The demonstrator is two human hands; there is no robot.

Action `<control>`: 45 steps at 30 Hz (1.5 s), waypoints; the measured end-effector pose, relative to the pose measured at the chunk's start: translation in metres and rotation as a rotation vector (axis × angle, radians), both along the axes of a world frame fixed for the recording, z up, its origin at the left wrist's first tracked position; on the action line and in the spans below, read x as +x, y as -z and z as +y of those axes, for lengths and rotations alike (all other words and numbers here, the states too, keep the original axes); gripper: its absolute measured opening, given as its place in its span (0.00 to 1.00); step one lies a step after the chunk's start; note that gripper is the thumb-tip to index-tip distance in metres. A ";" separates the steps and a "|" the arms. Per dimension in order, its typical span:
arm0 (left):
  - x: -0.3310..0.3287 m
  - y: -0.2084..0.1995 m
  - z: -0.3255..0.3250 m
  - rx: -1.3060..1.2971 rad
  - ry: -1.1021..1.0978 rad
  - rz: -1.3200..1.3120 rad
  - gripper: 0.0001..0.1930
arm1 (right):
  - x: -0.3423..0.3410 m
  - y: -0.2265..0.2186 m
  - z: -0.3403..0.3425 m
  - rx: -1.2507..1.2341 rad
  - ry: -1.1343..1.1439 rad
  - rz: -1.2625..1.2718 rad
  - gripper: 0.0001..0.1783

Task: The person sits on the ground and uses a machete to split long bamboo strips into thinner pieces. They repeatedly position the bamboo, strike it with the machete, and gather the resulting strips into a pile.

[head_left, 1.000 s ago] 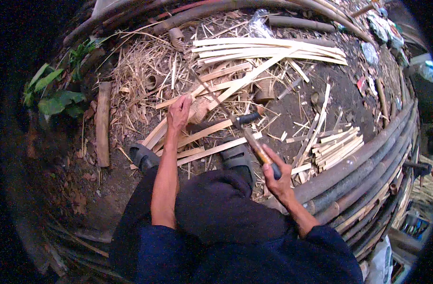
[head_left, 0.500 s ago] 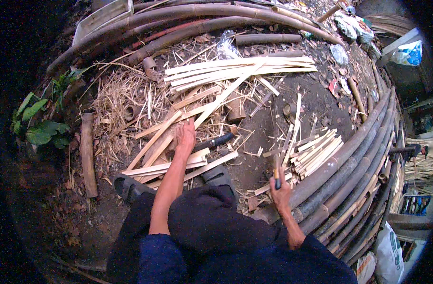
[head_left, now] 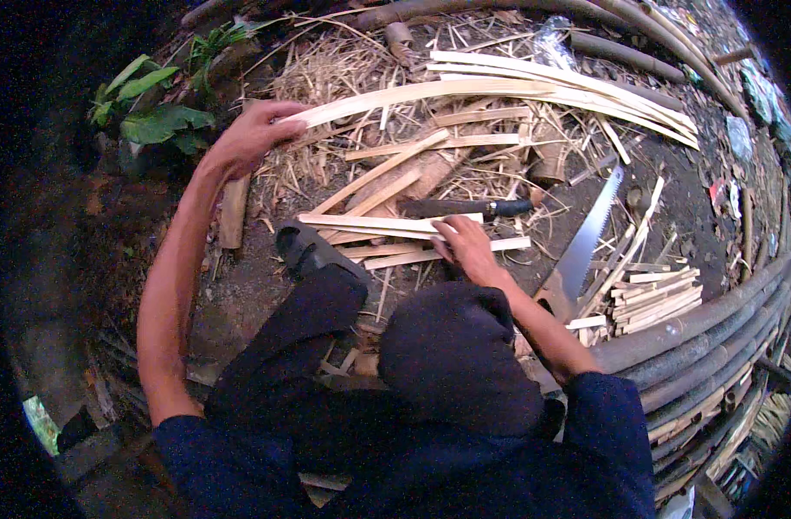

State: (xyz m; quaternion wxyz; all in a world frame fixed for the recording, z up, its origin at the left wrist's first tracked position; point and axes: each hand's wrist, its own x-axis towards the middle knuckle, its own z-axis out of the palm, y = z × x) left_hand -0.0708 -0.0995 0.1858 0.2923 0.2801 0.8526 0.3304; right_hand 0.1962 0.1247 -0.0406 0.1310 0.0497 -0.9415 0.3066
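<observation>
My left hand (head_left: 253, 138) is out at the far left, fingers and thumb pinching the end of a long pale bamboo strip (head_left: 413, 92). The strip runs rightward, its other end over a pile of long strips (head_left: 620, 95). My right hand (head_left: 472, 251) is lower and nearer, its bent fingers closed round the right end of some short bamboo strips (head_left: 369, 225) beside my sandalled foot (head_left: 318, 251). A handsaw (head_left: 590, 233) with a bright toothed blade lies to the right of that hand, held by neither.
A dark rod-like tool with a black-wrapped part (head_left: 504, 208) lies beyond my right hand. Cut short pieces (head_left: 655, 298) are stacked at the right, against thick bamboo poles (head_left: 716, 320). Shavings (head_left: 326, 73) litter the ground; a leafy plant (head_left: 166, 121) grows at the far left.
My left hand has moved far left and now holds the long strip's end, which has swung left. My right hand has let go of the saw and moved left to the short strips. The view has turned.
</observation>
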 end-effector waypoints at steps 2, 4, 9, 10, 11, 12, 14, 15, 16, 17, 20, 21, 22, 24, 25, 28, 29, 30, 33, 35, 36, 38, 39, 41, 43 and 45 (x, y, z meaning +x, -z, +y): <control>-0.009 0.017 -0.058 0.095 -0.202 -0.018 0.17 | -0.031 0.015 -0.025 0.227 -0.081 -0.071 0.18; 0.009 0.030 -0.081 0.231 -0.497 0.062 0.17 | -0.048 0.047 -0.027 0.380 -0.134 -0.186 0.14; 0.048 0.133 -0.161 1.050 -1.132 -0.141 0.11 | -0.042 0.048 -0.011 0.219 -0.204 0.017 0.16; 0.056 0.158 -0.186 1.155 -1.143 -0.163 0.12 | -0.035 0.039 -0.003 0.191 -0.248 -0.147 0.21; 0.067 0.179 -0.204 1.145 -1.175 -0.166 0.13 | -0.027 0.020 0.004 0.167 -0.236 -0.228 0.22; 0.075 0.196 -0.212 1.143 -1.190 -0.179 0.13 | -0.021 0.001 0.017 0.170 -0.266 -0.334 0.22; 0.079 0.211 -0.208 1.115 -1.215 -0.184 0.16 | -0.004 -0.018 0.050 0.088 -0.318 -0.227 0.21; 0.081 0.210 -0.203 1.073 -1.241 -0.165 0.17 | 0.001 -0.022 0.056 0.043 -0.322 -0.145 0.24; 0.082 0.212 -0.200 1.030 -1.261 -0.148 0.18 | 0.000 -0.028 0.058 0.058 -0.317 -0.133 0.29; 0.084 0.216 -0.197 1.053 -1.280 -0.115 0.18 | -0.009 -0.029 0.054 0.015 -0.312 -0.113 0.30; 0.089 0.233 -0.187 1.037 -1.344 -0.008 0.17 | -0.050 -0.041 0.017 0.131 -0.309 -0.095 0.34; 0.089 0.230 -0.178 0.984 -1.382 0.041 0.17 | -0.069 -0.042 0.006 0.148 -0.340 -0.058 0.34; 0.088 0.229 -0.171 0.928 -1.419 0.087 0.17 | -0.087 -0.042 -0.006 0.163 -0.369 -0.024 0.33; 0.089 0.241 -0.174 1.082 -1.445 0.097 0.14 | -0.120 -0.045 -0.035 0.177 -0.464 0.053 0.32; 0.088 0.241 -0.174 1.082 -1.443 0.107 0.14 | -0.135 -0.044 -0.045 0.191 -0.497 0.039 0.32; 0.085 0.235 -0.166 1.107 -1.407 0.144 0.14 | -0.164 -0.037 -0.056 0.191 -0.505 -0.024 0.32; 0.084 0.231 -0.163 1.097 -1.406 0.153 0.14 | -0.170 -0.034 -0.056 0.170 -0.511 -0.014 0.32; 0.086 0.230 -0.163 1.083 -1.411 0.161 0.15 | -0.173 -0.036 -0.060 0.148 -0.521 -0.008 0.32; 0.086 0.231 -0.166 1.118 -1.407 0.172 0.15 | -0.183 -0.032 -0.063 0.150 -0.556 -0.003 0.31; 0.087 0.233 -0.168 1.097 -1.426 0.158 0.16 | -0.188 -0.028 -0.064 0.111 -0.604 0.020 0.29; 0.086 0.231 -0.167 1.086 -1.432 0.150 0.17 | -0.189 -0.025 -0.064 0.118 -0.599 0.006 0.28; 0.084 0.227 -0.164 1.028 -1.413 0.188 0.15 | -0.189 -0.018 -0.064 0.131 -0.589 -0.020 0.27; 0.084 0.228 -0.164 0.998 -1.407 0.209 0.14 | -0.188 -0.018 -0.068 0.100 -0.584 -0.034 0.26; 0.085 0.229 -0.167 0.983 -1.465 0.180 0.14 | -0.185 -0.018 -0.077 0.038 -0.572 -0.063 0.25; 0.082 0.226 -0.164 0.994 -1.480 0.176 0.13 | -0.184 -0.012 -0.078 0.112 -0.526 -0.034 0.24; 0.081 0.225 -0.162 1.028 -1.464 0.195 0.13 | -0.182 -0.009 -0.078 0.148 -0.472 -0.058 0.23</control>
